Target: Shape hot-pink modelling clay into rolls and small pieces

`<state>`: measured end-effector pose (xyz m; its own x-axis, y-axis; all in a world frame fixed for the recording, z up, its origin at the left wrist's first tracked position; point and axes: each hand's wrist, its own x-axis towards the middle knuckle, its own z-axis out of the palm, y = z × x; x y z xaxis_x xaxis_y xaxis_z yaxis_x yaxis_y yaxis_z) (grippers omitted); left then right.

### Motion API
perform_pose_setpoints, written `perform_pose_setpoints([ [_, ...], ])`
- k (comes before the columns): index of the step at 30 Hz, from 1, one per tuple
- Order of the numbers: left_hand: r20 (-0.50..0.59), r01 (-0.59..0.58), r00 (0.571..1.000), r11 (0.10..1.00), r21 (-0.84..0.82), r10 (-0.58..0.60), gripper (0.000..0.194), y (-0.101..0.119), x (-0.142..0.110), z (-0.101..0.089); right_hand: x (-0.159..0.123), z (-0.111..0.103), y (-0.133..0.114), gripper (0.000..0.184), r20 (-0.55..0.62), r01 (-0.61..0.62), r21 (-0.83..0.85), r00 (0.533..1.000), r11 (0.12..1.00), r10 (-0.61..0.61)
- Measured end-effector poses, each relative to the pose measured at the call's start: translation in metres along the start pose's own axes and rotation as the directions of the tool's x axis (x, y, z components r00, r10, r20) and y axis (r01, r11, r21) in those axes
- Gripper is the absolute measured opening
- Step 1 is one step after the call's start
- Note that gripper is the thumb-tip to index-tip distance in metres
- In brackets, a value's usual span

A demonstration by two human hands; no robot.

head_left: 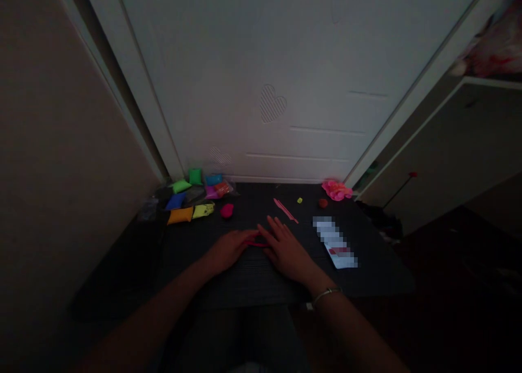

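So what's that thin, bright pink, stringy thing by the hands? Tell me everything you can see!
The thin, bright pink, stringy thing looks soft, maybe like clay. It lies low over the dark tabletop, stretching sideways between the left hand and the right hand. The left fingertips seem to touch one end, and the right fingers cover the other. I can't tell its full shape, because the hands hide its ends and the picture is dim.

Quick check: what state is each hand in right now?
Left hand: fingers on the thin pink strip, grip unclear.
Right hand: fingers spread, near the strip's other end; hold cannot be told.
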<state>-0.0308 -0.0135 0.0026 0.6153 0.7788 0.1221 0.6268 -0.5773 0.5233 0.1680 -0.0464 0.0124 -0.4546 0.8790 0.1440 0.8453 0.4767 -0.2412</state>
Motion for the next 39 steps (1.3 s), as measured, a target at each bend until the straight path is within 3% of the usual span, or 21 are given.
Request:
perform_pose_setpoints([
  [5, 0.039, -0.083, 0.995, 0.986, -0.145, 0.090, 0.030, -0.013, -0.008, -0.011, 0.011, -0.007, 0.003, 0.037, 0.022, 0.125, -0.012, 0.992, 0.992, -0.125],
  [10, 0.009, -0.085, 0.996, 0.977, -0.196, 0.088, 0.017, -0.017, -0.009, -0.018, 0.021, -0.006, -0.001, 0.024, 0.065, 0.069, -0.012, 0.996, 0.998, -0.068],
  [16, -0.048, -0.023, 0.999, 0.999, -0.033, 0.022, 0.021, -0.015, -0.010, -0.015, 0.017, -0.009, -0.007, 0.026, 0.074, 0.056, -0.118, 0.996, 0.991, -0.047],
  [21, -0.124, 0.085, 0.991, 0.970, 0.230, -0.057, 0.040, 0.006, -0.014, 0.000, -0.004, 0.005, -0.021, 0.035, -0.051, -0.100, -0.099, 0.994, 0.990, 0.095],
  [25, -0.047, 0.093, 0.996, 0.927, 0.364, -0.081, 0.053, 0.029, -0.009, 0.022, -0.013, 0.024, -0.031, 0.048, -0.058, -0.147, -0.070, 0.988, 0.987, 0.143],
  [28, -0.079, 0.160, 0.987, 0.895, 0.417, -0.139, 0.055, 0.028, 0.007, 0.029, -0.004, 0.031, -0.026, 0.051, -0.037, -0.166, -0.074, 0.986, 0.983, 0.163],
  [32, -0.130, 0.223, 0.974, 0.863, 0.453, -0.184, 0.053, 0.010, 0.037, 0.024, 0.025, 0.027, -0.008, 0.056, -0.017, -0.195, -0.088, 0.981, 0.977, 0.194],
  [35, -0.112, 0.173, 0.984, 0.866, 0.469, -0.136, 0.050, 0.000, 0.045, 0.018, 0.033, 0.020, 0.000, 0.057, 0.009, -0.172, -0.080, 0.985, 0.982, 0.173],
  [39, -0.023, 0.031, 0.999, 0.893, 0.450, -0.023, 0.048, 0.000, 0.018, 0.017, 0.007, 0.016, -0.008, 0.053, 0.023, -0.088, -0.056, 0.996, 0.994, 0.090],
])
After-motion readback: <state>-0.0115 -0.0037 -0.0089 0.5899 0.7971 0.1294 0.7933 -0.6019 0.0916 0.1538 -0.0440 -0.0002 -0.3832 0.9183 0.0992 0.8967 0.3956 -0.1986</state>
